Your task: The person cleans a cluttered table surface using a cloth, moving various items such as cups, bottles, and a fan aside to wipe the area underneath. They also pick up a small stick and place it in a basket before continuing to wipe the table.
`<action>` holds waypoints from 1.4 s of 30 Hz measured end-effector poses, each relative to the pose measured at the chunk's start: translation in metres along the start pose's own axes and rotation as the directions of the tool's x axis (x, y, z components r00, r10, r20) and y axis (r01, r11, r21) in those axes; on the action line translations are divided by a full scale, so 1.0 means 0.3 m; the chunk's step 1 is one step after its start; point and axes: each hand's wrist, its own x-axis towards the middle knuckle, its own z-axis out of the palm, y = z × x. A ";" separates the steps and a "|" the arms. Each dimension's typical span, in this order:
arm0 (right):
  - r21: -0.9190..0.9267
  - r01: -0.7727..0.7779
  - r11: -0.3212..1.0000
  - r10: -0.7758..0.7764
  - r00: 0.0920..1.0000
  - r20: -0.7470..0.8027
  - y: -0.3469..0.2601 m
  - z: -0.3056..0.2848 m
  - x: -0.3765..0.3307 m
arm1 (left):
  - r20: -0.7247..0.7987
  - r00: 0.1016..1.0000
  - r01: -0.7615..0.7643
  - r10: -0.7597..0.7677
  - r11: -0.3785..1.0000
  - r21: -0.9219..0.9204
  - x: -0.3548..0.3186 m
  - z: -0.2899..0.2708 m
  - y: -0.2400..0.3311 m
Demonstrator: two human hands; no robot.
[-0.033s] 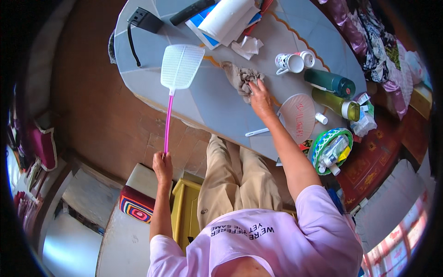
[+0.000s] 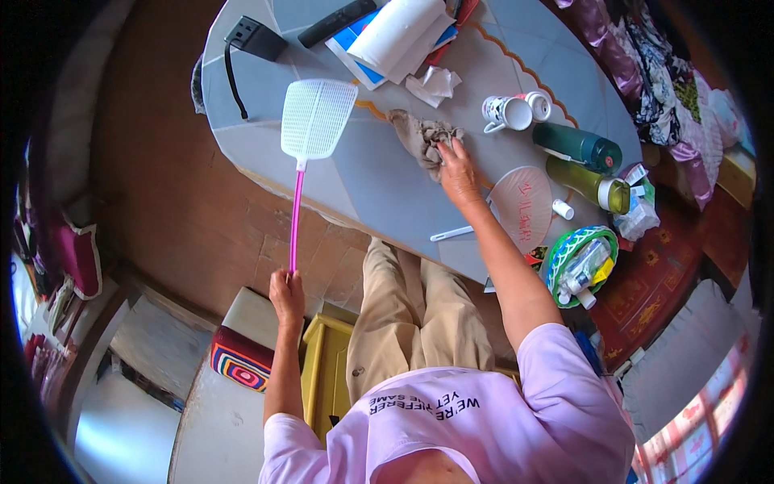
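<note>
My left hand point(image 2: 286, 297) is closed round the pink handle of a fly swatter point(image 2: 319, 121). Its white mesh head is raised over the table's edge. On the tabletop, my right hand point(image 2: 459, 173) grips a crumpled grey-brown cloth point(image 2: 419, 137), with the fingers bunched into its right side. A round translucent hand fan point(image 2: 520, 208) with red lettering lies beside my right forearm, which covers part of its handle. Beyond the cloth is a crumpled white tissue point(image 2: 435, 85).
The tiled table point(image 2: 363, 181) also bears a black power strip point(image 2: 256, 39), a paper towel roll point(image 2: 399, 36), a white mug point(image 2: 508, 113), a teal bottle point(image 2: 576, 145), a green bottle point(image 2: 587, 184) and a green-rimmed basket point(image 2: 556, 270). A yellow cabinet point(image 2: 326, 355) stands by my legs.
</note>
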 end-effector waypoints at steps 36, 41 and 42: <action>0.050 -0.124 0.991 0.129 0.984 -0.125 0.005 -0.039 0.151 | 0.025 0.895 -0.417 0.444 0.858 -0.300 0.663 0.358 0.719; 0.167 -0.110 0.980 0.120 0.992 -0.050 0.037 -0.088 0.085 | 0.133 0.824 -0.475 0.551 0.800 -0.367 0.542 0.460 0.975; 0.257 -0.140 0.956 0.138 0.990 0.024 0.049 -0.103 0.077 | 0.191 0.833 -0.437 0.519 0.829 -0.348 0.525 0.484 1.007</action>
